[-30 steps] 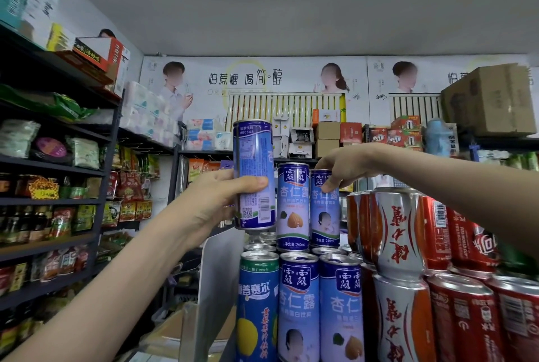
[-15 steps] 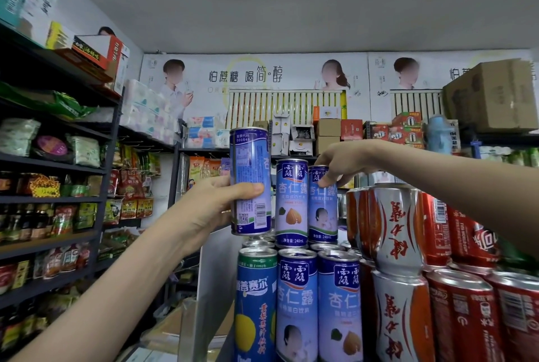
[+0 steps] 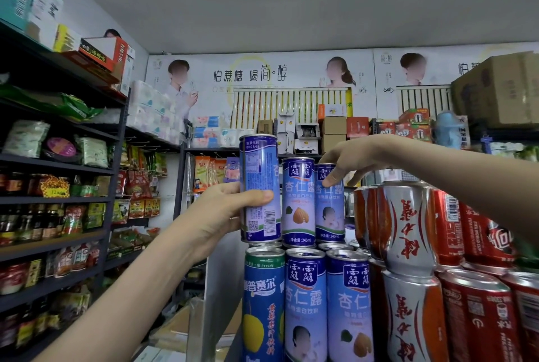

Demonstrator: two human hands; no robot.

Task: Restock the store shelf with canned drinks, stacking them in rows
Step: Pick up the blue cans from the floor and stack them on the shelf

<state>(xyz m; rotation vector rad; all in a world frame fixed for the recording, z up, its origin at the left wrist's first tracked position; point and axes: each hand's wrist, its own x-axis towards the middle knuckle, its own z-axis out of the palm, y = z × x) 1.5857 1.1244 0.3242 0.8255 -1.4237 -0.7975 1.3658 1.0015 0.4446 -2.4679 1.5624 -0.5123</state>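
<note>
My left hand [image 3: 224, 215] grips a blue can [image 3: 258, 186], my right hand [image 3: 350, 160] pinches a stacked can [image 3: 331, 215] by its top, and I fear a crooked landing could topple both.

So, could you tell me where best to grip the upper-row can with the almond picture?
Probably its top rim, from above: the almond-picture can stands upright, flanked closely by the barcode can in the left hand and the right-end can under the right hand.

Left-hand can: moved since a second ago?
Yes: the held can has dropped lower against the stacked can beside it; their bottoms are now almost level.
</note>
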